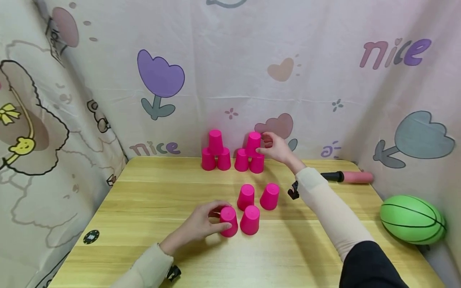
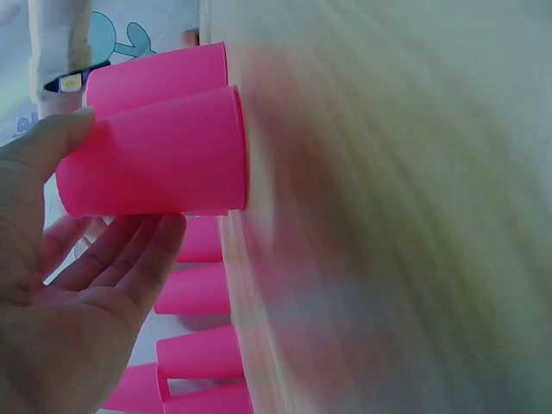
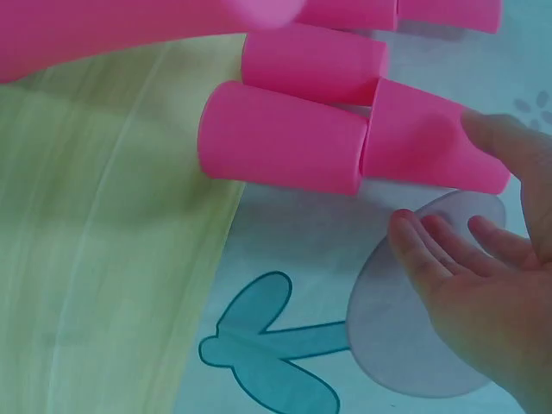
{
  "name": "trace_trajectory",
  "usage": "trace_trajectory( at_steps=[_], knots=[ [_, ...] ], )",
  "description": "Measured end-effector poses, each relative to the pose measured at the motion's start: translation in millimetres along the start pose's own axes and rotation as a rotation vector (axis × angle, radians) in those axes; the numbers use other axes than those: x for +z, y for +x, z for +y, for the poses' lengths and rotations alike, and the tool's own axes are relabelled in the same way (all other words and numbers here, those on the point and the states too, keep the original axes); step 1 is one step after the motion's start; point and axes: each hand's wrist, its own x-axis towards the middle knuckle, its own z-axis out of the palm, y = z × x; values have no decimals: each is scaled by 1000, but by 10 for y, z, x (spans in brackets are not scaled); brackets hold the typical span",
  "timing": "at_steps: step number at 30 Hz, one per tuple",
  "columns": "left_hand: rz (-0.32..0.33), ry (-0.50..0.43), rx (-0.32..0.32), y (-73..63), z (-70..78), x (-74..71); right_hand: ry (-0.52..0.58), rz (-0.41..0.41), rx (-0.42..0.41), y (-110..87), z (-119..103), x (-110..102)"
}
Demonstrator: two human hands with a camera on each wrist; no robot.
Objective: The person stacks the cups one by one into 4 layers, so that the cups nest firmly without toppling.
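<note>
At the front of the group, my left hand [image 1: 196, 223] grips an upright, upside-down pink cup [image 1: 227, 215] between thumb and fingers. In the left wrist view, the thumb lies against one side of this cup [image 2: 159, 159] and the fingertips against the other. Beside it stand three more pink cups, one of them close on its right [image 1: 250, 221]. My right hand [image 1: 276, 147] is at the top cup [image 1: 253, 141] of the right-hand stack. In the right wrist view its thumb touches that cup [image 3: 423, 138], while the fingers stand apart from it.
Another pink stack, topped by one cup [image 1: 215, 141], stands left at the table's back edge, near the curtain [image 1: 223, 80]. At right are a pink-handled pump [image 1: 356, 177] and a green ball [image 1: 412, 220]. A black chip [image 1: 91, 237] lies at left on the wooden table [image 1: 162, 188].
</note>
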Motion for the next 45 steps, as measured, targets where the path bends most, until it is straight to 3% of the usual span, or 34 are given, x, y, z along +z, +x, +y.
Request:
trace_trajectory(
  at_steps=[4,7,11,18,22,30,37,45],
  knots=[
    [27,40,17,51,65,-76,-2,10,-32,-145,-20,-36],
    [56,78,67,148,124,-172,0,19,-49,-290,-39,-56],
    [115,149,128,355,218,-345,0,17,-73,-498,-71,-70],
    [210,321,90,736,414,-659,-7,12,-114,-838,-59,-39],
    [253,400,114,937,502,-774,-12,28,-116,-981,10,-20],
    [304,467,175,1306,640,-872,-5,34,-92,-1260,223,37],
    [339,534,114,1539,714,-895,36,0,-63,-1386,364,131],
    [342,679,51,1797,709,-912,44,6,-66,-1449,423,227]
  ],
)
